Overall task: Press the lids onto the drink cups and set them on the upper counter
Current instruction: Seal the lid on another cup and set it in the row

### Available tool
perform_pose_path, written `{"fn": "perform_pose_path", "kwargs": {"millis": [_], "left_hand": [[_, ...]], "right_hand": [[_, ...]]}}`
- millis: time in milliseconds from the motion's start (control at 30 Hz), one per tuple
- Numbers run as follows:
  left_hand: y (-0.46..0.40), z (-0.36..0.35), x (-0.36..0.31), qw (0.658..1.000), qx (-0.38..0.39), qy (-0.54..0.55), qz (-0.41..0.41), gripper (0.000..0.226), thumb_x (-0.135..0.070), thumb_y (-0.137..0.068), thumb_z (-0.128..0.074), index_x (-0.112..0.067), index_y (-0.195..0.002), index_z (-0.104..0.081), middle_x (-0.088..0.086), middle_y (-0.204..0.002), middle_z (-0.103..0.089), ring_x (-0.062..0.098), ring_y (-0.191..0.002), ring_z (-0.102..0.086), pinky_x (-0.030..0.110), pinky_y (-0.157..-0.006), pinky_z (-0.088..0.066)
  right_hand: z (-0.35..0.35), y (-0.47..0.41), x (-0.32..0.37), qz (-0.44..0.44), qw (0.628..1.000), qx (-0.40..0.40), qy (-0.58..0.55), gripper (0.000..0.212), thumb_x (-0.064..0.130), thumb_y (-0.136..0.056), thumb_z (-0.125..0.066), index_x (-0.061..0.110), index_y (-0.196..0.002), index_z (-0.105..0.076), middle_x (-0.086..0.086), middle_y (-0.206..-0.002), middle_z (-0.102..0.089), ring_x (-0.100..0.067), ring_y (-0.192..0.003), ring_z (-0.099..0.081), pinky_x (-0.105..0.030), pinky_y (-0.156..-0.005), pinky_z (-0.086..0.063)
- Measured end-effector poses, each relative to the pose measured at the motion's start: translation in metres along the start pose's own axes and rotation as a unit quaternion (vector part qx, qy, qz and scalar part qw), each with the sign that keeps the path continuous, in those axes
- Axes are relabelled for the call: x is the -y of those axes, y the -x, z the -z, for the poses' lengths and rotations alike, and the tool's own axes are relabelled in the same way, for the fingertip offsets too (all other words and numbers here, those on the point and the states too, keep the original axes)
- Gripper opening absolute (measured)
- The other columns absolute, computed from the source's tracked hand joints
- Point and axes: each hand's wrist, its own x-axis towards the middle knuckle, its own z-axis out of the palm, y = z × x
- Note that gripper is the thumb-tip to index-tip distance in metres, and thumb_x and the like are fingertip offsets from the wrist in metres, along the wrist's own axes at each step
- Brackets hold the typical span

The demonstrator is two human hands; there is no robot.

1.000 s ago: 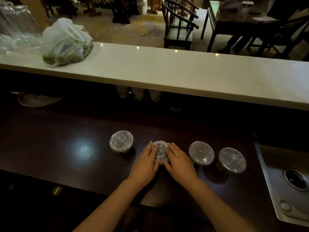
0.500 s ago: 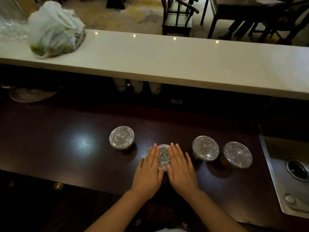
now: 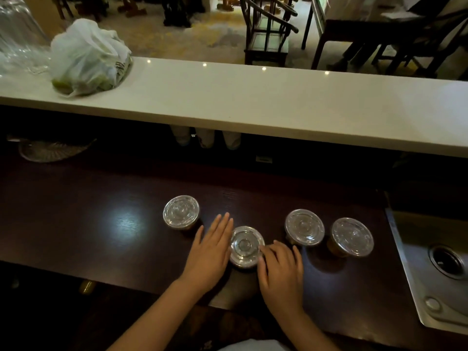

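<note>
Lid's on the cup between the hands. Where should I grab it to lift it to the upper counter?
Take the lidded cup by its side wall below the lid rim, probably from the right with the right hand. It stands upright, the thin lid overhangs, and the left hand already flanks the other side.

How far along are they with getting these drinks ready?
All four cups carry lids. In hand: the left hand and right hand flank the second cup from the left, apparently seating its lid. Left: none stand on the upper counter, so all four, including the far-left cup, need lifting there.
</note>
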Motion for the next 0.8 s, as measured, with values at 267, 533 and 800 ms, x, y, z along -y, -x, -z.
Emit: {"fn": "perform_pose_path", "kwargs": {"millis": [267, 533, 800], "left_hand": [[0.02, -0.029, -0.034, 0.999, -0.021, 0.016, 0.021, 0.059, -0.042, -0.09, -0.03, -0.014, -0.142, -0.025, 0.004, -0.149, -0.032, 0.012, -0.138, -0.016, 0.045, -0.105, -0.031], [0.018, -0.034, -0.035, 0.998, -0.04, 0.042, 0.005, 0.064, -0.04, -0.092, -0.031, -0.017, -0.146, -0.007, 0.008, -0.149, -0.029, 0.014, -0.139, -0.012, 0.032, -0.11, -0.018], [0.02, -0.029, -0.03, 0.999, -0.024, 0.041, -0.016, 0.065, -0.048, -0.093, -0.028, -0.014, -0.146, -0.013, 0.004, -0.154, -0.014, 0.011, -0.141, -0.001, 0.039, -0.111, -0.017]], "right_hand": [[-0.009, -0.02, -0.019, 0.132, 0.977, 0.169, 0.016, 0.059, 0.031, -0.09, -0.035, 0.011, -0.144, -0.02, -0.005, -0.15, -0.03, -0.015, -0.14, -0.014, -0.036, -0.109, -0.016], [-0.021, -0.017, -0.025, 0.13, 0.974, 0.179, -0.04, 0.058, 0.023, -0.09, -0.035, 0.007, -0.143, -0.018, -0.006, -0.15, -0.024, -0.013, -0.14, -0.012, -0.031, -0.111, -0.011], [-0.016, -0.019, -0.028, 0.148, 0.973, 0.174, -0.039, 0.06, 0.032, -0.092, -0.034, 0.015, -0.144, -0.011, -0.002, -0.151, -0.024, -0.009, -0.14, -0.009, -0.035, -0.109, -0.012]]}}
